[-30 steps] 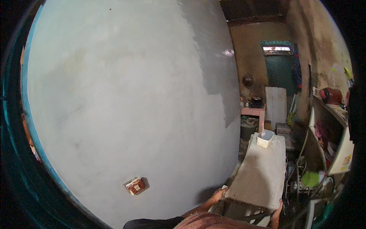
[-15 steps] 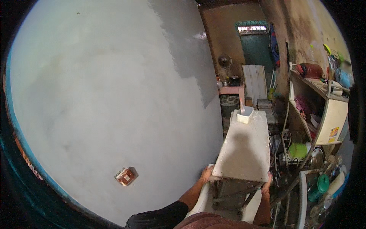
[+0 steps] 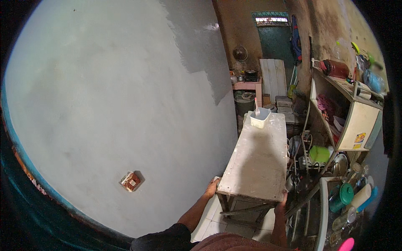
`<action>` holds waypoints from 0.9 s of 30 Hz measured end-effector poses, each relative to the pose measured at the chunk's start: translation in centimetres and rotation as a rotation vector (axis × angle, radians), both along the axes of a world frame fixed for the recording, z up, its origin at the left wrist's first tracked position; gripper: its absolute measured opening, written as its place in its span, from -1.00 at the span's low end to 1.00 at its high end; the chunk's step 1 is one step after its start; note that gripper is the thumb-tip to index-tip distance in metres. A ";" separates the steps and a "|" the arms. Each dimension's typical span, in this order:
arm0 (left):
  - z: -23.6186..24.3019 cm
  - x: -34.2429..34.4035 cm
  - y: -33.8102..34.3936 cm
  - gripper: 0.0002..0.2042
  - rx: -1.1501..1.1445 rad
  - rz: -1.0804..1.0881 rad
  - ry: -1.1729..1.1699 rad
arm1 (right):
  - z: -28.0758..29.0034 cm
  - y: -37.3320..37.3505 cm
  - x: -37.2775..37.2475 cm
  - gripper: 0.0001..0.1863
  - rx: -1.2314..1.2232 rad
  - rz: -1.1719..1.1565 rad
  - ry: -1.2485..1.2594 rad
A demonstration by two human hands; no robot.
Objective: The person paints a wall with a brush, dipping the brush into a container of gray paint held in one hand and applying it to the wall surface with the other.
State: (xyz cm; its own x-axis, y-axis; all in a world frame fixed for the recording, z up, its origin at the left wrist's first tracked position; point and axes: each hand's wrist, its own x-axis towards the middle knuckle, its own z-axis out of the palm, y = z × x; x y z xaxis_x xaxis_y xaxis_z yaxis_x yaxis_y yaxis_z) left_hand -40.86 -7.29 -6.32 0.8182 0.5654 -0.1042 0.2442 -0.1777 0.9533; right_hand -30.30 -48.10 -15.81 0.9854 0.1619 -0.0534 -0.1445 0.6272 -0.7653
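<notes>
A long, narrow bench (image 3: 259,161) with a worn, pale top stands in front of me beside the painted wall. My left hand (image 3: 212,187) is closed around its near left corner, close to the wall. At the near right corner my right hand (image 3: 283,200) grips the edge, its fingers partly hidden. A white plastic tub (image 3: 260,120) rests on the far end of the bench top, with a brush (image 3: 256,107) standing up in it. My shadow falls across the board.
The grey-white wall (image 3: 125,104) on the left has a darker patch and a recessed box (image 3: 130,182). A loaded shelf unit (image 3: 351,125) and a rack with a green-lidded container (image 3: 342,196) crowd the right. A pink stove table (image 3: 251,85) stands at the back.
The whole view has shifted, so the wall, shelves and bench sit farther left and higher. Both hands stay on the bench's near corners, and the tub is still on its far end.
</notes>
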 end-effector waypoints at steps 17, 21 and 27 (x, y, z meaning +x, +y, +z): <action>2.2 -11.9 -5.2 -0.74 -0.398 -0.013 -0.209 | 4.6 -3.4 -13.5 -0.32 -0.113 -0.052 0.101; 0.3 -13.5 -4.7 -0.71 -0.395 0.015 -0.180 | -0.8 -5.3 -13.5 -0.35 -0.041 -0.036 0.139; -4.9 -15.8 -2.4 -0.57 -0.291 0.140 -0.202 | 4.1 -4.1 -16.7 -0.34 -0.138 0.049 0.067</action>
